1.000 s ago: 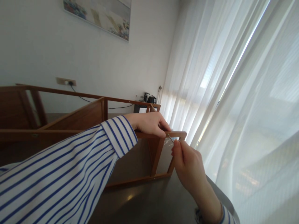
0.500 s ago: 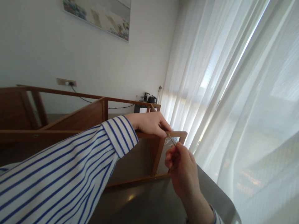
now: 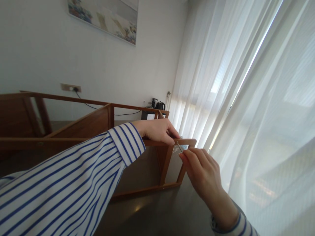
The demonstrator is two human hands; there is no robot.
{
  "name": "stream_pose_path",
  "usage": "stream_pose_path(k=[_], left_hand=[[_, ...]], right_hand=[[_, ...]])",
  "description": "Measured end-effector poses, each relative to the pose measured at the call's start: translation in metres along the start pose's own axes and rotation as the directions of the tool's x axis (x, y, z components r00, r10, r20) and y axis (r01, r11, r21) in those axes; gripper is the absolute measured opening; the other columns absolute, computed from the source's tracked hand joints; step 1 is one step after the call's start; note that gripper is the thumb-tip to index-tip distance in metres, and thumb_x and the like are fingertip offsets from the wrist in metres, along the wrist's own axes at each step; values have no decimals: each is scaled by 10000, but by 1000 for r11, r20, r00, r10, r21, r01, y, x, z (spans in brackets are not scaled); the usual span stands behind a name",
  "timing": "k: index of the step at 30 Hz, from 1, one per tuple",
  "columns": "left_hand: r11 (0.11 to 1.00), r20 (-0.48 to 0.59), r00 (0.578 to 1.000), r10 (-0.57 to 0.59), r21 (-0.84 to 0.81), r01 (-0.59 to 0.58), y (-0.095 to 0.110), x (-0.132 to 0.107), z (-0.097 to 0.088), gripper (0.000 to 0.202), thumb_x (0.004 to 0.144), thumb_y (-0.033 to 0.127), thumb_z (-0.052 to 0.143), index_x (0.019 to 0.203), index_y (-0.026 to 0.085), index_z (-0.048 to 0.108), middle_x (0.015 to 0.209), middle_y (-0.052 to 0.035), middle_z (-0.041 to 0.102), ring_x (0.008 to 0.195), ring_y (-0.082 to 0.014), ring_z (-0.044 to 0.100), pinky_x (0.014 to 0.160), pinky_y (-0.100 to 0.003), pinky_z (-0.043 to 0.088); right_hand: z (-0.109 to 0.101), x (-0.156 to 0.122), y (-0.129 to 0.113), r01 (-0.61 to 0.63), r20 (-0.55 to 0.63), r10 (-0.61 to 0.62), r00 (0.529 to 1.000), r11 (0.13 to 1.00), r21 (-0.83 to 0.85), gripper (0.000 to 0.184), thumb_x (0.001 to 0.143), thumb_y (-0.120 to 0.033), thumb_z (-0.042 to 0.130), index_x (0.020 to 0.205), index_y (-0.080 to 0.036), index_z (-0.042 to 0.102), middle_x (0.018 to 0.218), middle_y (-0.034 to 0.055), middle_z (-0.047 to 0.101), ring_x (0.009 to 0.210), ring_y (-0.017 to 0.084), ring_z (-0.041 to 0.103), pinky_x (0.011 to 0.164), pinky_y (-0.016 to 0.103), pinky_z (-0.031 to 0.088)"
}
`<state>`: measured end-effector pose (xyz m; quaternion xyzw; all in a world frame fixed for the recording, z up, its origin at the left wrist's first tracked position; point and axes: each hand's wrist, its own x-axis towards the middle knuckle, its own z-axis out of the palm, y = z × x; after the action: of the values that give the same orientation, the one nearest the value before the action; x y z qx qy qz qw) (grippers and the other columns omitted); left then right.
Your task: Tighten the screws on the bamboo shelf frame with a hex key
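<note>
A brown wooden shelf frame (image 3: 167, 165) lies on its side, its long rails running to the left with slanted shelf boards between them. My left hand (image 3: 158, 131) is closed over the near top rail close to its right end, thumb in front and fingers over the top. My right hand (image 3: 204, 172) is just right of it, pinching a thin metal hex key (image 3: 180, 148) between thumb and forefinger. The key slants up to the rail, its tip touching the joint beside my left thumb. The fastener under the tip is too small to make out.
Under the frame is a dark, smooth surface (image 3: 147, 216). Sheer white curtains (image 3: 246, 131) hang close on the right. Behind the frame stand a black kettle (image 3: 160, 105) and a wall socket (image 3: 66, 87) with a plugged-in cable. A framed picture (image 3: 105, 21) hangs on the wall.
My right hand has turned over and shifted right, its back now upward, still pinching the hex key at the joint. My left hand stays on the rail.
</note>
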<state>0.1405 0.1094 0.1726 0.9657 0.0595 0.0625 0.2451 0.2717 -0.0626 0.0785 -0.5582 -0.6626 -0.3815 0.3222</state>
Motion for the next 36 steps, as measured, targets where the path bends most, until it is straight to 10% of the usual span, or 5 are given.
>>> stream_pose_path(k=[6, 12, 17, 24, 36], left_hand=[[999, -32, 999, -13, 32, 14, -1, 1, -1, 370, 707, 261, 636, 1066, 191, 696, 1044, 6, 713, 958, -141, 630, 839, -160, 427], [1000, -24, 1000, -7, 8, 7, 1, 0, 0, 350, 708, 246, 633, 1048, 197, 704, 1006, 21, 721, 930, -133, 633, 819, -154, 427], [1000, -18, 1000, -7, 3, 7, 2, 0, 0, 354, 714, 248, 624, 1055, 197, 701, 980, 18, 724, 908, -137, 635, 790, -163, 432], [999, -41, 999, -14, 31, 15, 2, 0, 0, 369, 703, 252, 633, 1060, 186, 701, 989, 18, 721, 913, -136, 631, 789, -157, 428], [1000, -16, 1000, 14, 8, -14, -3, 1, 1, 351, 721, 249, 612, 1059, 203, 699, 977, 26, 724, 913, -132, 635, 807, -160, 430]], right_hand=[[-9, 7, -6, 92, 78, -82, 994, 986, -137, 215, 920, -215, 471, 775, -209, 629, 580, 15, 554, 575, 151, 486, 544, 271, 330], [8, 2, -28, -380, 52, 379, 924, 896, 229, 229, 925, -296, 452, 787, -207, 612, 607, 7, 621, 500, 122, 534, 491, 234, 357], [11, 9, -46, -706, 389, 692, 608, 246, 665, 313, 884, -470, 493, 767, -185, 555, 690, 31, 686, 453, 115, 553, 409, 216, 372], [14, 20, -61, -414, 607, 687, 399, -457, 788, 261, 765, -397, 667, 776, -182, 521, 724, 18, 708, 435, 68, 534, 388, 166, 352], [12, 20, -62, -396, 665, 648, 371, -537, 745, 220, 777, -362, 673, 810, -174, 564, 754, 40, 722, 505, 102, 620, 455, 191, 473]])
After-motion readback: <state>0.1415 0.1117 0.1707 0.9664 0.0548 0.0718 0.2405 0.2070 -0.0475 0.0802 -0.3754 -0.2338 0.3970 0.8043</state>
